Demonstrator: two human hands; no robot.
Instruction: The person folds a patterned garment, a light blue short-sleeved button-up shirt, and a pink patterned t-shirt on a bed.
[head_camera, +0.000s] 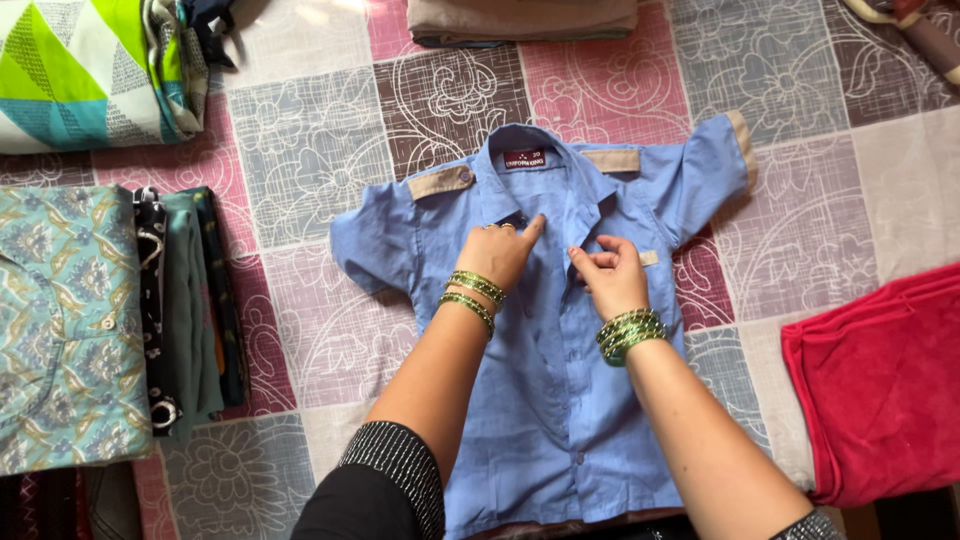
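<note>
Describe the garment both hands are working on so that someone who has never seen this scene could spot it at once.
On the patchwork floral bedspread, look at the centre, where the left hand and right hand meet. Under them lies a small blue short-sleeved shirt, spread flat. Only it has tan shoulder tabs and sleeve cuffs; the neighbours are a red cloth and folded patterned fabrics.

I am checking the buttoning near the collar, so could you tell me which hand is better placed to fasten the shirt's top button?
Probably the right hand: its fingertips pinch the placket of the blue shirt below the collar, while the left hand lies flat, pointing.
</note>
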